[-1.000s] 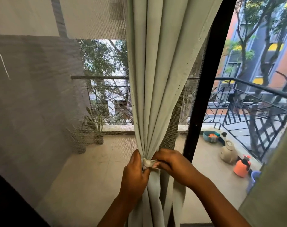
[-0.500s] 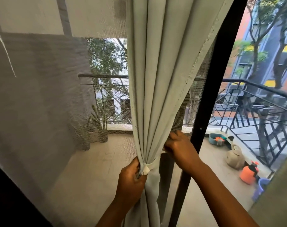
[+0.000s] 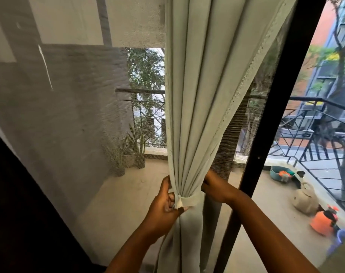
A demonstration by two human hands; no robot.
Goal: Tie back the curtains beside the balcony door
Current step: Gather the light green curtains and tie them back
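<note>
Already the pale curtain (image 3: pixel 197 99) is gathered into a narrow waist low in the view, just left of the dark door frame (image 3: pixel 270 119), with a matching fabric tie (image 3: pixel 187 200) wrapped round it. The left hand (image 3: pixel 163 205) pinches the tie's loose end at the bunch's left side, fingers curled on it. The right hand (image 3: pixel 213 184) reaches behind the folds; its fingers are hidden, so I cannot tell whether it grips anything.

The wrap looks unsecured, judging by that free end. If the left pinch slackens before the end is knotted or hooked, the tie will likely unwind and the pleats spill open. Pulling hard sideways could drag the curtain against the mesh screen (image 3: pixel 69 115) behind it.
</note>
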